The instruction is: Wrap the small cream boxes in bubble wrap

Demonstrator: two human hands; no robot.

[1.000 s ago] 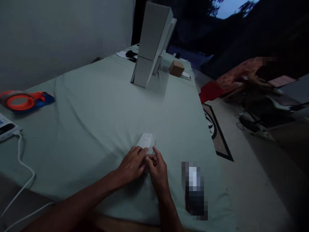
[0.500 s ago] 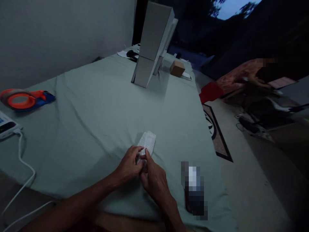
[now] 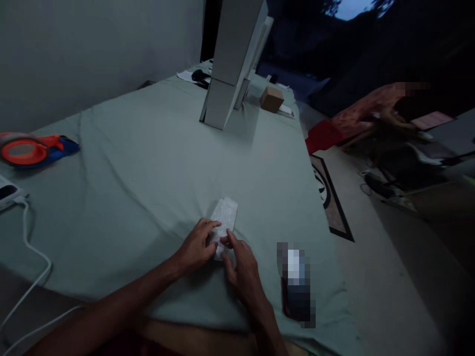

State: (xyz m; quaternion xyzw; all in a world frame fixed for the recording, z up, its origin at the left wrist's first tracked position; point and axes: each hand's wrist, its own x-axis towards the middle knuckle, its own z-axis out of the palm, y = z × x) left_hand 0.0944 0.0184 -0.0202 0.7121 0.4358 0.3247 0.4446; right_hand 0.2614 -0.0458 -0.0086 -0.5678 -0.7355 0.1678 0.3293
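A small whitish packet (image 3: pixel 226 212), which looks like bubble wrap around something hidden, lies on the cloth-covered table (image 3: pixel 166 163) near its front edge. My left hand (image 3: pixel 196 244) grips the packet's left side, fingers over the top and thumb at the lower end. On the other side, my right hand (image 3: pixel 241 262) has thumb and fingers apart, their tips at the packet's lower right edge. What the wrap encloses cannot be made out.
A phone-like object (image 3: pixel 297 287), partly blurred out, lies right of my hands. An orange and blue tape dispenser (image 3: pixel 40 149) and a white device (image 3: pixel 7 193) with a cable are at left. Tall white boxes (image 3: pixel 230 64) and a brown carton (image 3: pixel 272 99) stand farther back. A person (image 3: pixel 367 109) is beyond the table.
My right hand's thumb and fingers have spread and drawn back slightly from the packet, uncovering its lower end. My left hand stays on it. The whole view has shifted a little.
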